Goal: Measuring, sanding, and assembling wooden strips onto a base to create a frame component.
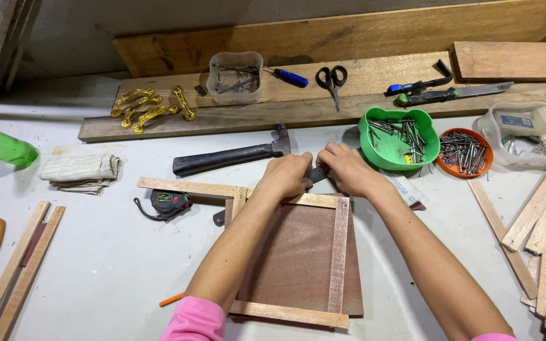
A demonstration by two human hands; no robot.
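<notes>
I see matt reddish plywood panel | pale raw wood strips | glossy green plastic bowl at 1 o'clock, steel nails | shiny brass handles at 11 | cloth rag

The pale grey counter carries a brown plywood panel edged with light wooden strips under the hands — a black-handled hammer just beyond them, a folded striped cloth far left, a green plastic bowl of nails right.
</notes>
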